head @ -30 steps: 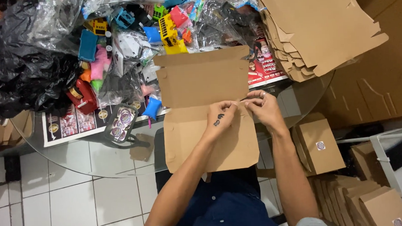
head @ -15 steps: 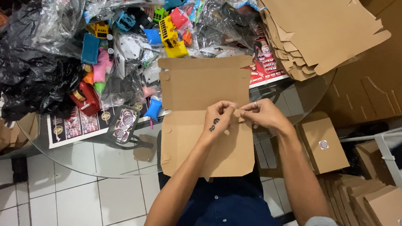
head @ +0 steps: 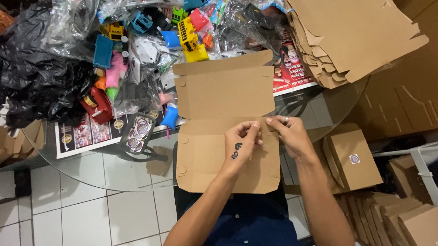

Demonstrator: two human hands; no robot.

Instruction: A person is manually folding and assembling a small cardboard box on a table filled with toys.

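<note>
A flat, unfolded brown cardboard box blank [head: 218, 103] lies over the edge of a round glass table [head: 81, 170], its near half hanging toward my lap. My left hand [head: 241, 143] presses on the blank near its right side, fingers curled, thumb and forefinger pinching at the crease. My right hand [head: 290, 134], with a ring on one finger, grips the blank's right edge flap beside the left hand. The fingertips of both hands nearly meet at the fold line.
A tall stack of flat cardboard blanks [head: 344, 31] sits at the table's right. Bagged colourful plastic toys [head: 174, 30], black plastic bags [head: 32, 83] and a roll of round stickers [head: 138, 132] crowd the table. Folded boxes [head: 353, 158] stand on the floor at right.
The box blank has shifted slightly left and nearer to me. Both hands have stayed at its right edge, fingers working the fold.
</note>
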